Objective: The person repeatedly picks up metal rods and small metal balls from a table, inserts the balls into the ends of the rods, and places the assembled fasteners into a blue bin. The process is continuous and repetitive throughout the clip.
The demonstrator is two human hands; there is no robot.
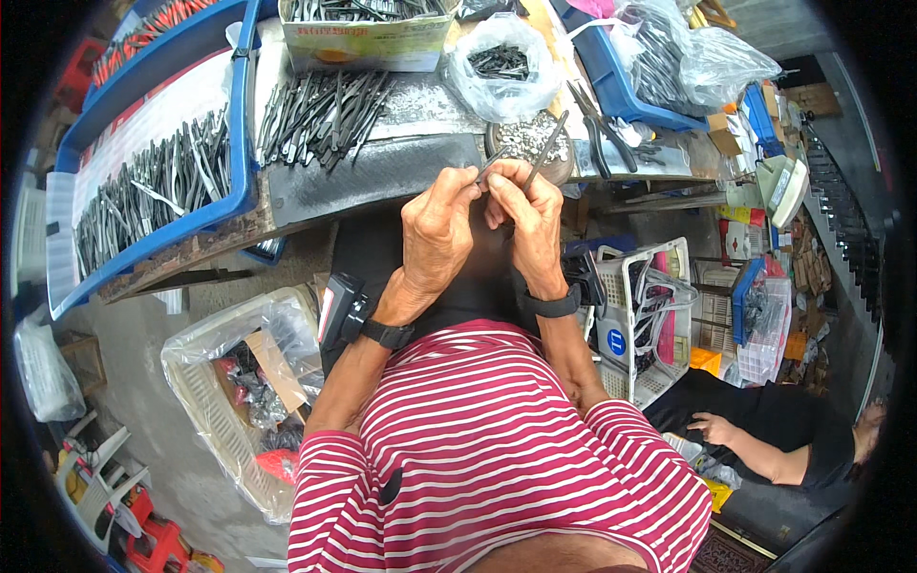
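Both hands meet just in front of the bench edge, fingers pinched. My left hand (437,229) grips a slim dark strip (494,160) that reaches towards the fingers of the other hand. Out of my right hand (527,224) sticks another thin dark strip (549,145), slanting up and to the right. What exactly the fingertips press together is too small to make out. Right behind the hands is a round dish of small silvery parts (523,139). Dark-handled pliers (602,132) lie to its right. A loose pile of slim dark metal pieces (320,115) lies on the bench to the left.
A blue tray (244,124) of similar slim pieces stands left. Behind are a printed carton (368,46) and a clear bag of dark parts (501,65). A white crate (616,329) is at the right, a cream basket (205,382) lower left. Another person's hand (714,430) shows lower right.
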